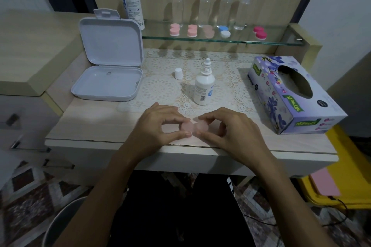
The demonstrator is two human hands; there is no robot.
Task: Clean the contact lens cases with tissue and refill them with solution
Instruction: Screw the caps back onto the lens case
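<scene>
A pale pink contact lens case (192,127) is being held just above the front edge of the surface (96,126), roughly mid-width. The left cap is pinched by the left hand (160,124), the right cap by the right hand (226,128), thumbs and fingertips curled round the rims. Looks like light, rigid plastic, probably slick if wet, so the ribbed cap edges are best gripped, not the thin bridge. Just behind, an uncapped solution bottle (204,86) is stood upright, its cap (178,73) set apart to the left. The tissue box (291,94) is parked at the right edge; more cases are lined up on the glass shelf (281,43).
</scene>
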